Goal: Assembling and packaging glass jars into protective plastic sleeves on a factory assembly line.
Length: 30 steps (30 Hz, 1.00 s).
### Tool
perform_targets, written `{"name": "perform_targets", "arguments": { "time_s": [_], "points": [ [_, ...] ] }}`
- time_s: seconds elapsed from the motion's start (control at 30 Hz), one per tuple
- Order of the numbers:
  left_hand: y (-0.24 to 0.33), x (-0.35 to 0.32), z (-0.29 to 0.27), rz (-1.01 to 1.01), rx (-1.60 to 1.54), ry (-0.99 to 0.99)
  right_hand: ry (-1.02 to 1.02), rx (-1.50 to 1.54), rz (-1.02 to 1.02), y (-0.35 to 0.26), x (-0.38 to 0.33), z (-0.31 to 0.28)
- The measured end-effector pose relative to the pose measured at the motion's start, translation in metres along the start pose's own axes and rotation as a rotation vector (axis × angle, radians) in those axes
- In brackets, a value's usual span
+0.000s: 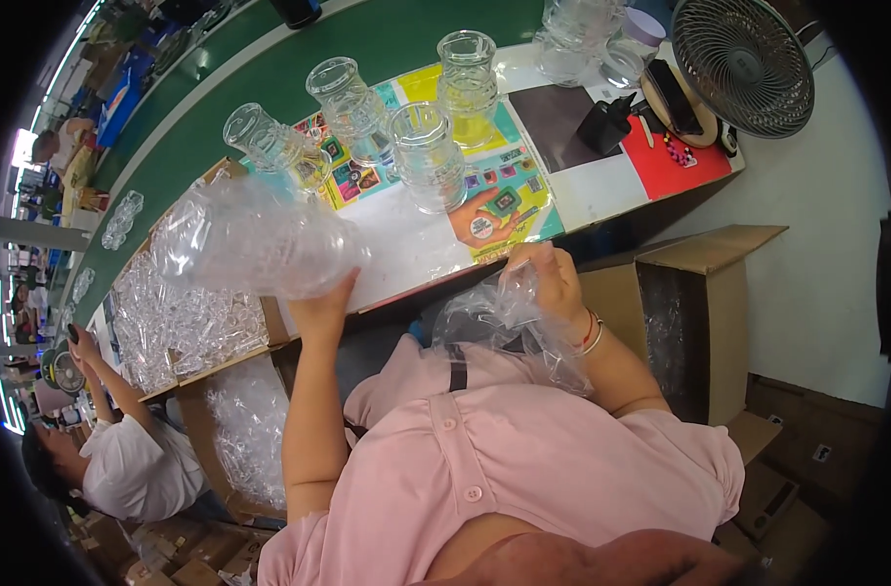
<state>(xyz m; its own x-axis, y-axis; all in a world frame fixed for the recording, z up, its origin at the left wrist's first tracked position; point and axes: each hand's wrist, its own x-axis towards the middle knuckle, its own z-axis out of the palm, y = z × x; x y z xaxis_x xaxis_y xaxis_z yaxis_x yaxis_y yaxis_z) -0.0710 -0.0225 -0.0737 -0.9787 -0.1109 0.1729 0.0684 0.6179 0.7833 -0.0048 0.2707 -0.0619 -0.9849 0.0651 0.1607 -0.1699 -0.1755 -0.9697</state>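
Observation:
My left hand [323, 305] is closed on a large clear plastic jar [260, 239], tilted and smeared by motion, at the table's near left edge. A crumpled clear plastic bag [494, 317] hangs from my right hand [548, 283], whose fingers are pinched on it in front of my body. Several open-topped clear jars stand or lean on the table ahead: one at the left [269, 142], one behind the middle [348, 107], one nearest me [428, 161] and one farther right [468, 88].
Left of me are a carton of clear plastic pieces [186, 327] and a carton of clear bags [250, 430]. A black fan [743, 63], a purple-lidded jar [633, 49] and a black bottle [604, 125] stand right. An open carton [704, 322] is beside me; a co-worker [138, 469] works left.

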Motion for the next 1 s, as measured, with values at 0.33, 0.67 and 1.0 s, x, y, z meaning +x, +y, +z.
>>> {"name": "perform_targets", "arguments": {
  "time_s": [0.33, 0.67, 1.0],
  "points": [
    [-0.009, 0.024, 0.004, -0.126, 0.057, 0.121, 0.027, -0.437, -0.173, -0.004, 0.042, -0.016],
    [0.018, -0.045, -0.003, 0.57, 0.263, 0.215, -0.006, -0.505, -0.112, 0.019, 0.073, -0.025],
    [0.135, 0.068, 0.06, 0.699, -0.245, 0.059, -0.123, -0.633, -0.151, 0.023, 0.072, -0.026]
  ]
}}
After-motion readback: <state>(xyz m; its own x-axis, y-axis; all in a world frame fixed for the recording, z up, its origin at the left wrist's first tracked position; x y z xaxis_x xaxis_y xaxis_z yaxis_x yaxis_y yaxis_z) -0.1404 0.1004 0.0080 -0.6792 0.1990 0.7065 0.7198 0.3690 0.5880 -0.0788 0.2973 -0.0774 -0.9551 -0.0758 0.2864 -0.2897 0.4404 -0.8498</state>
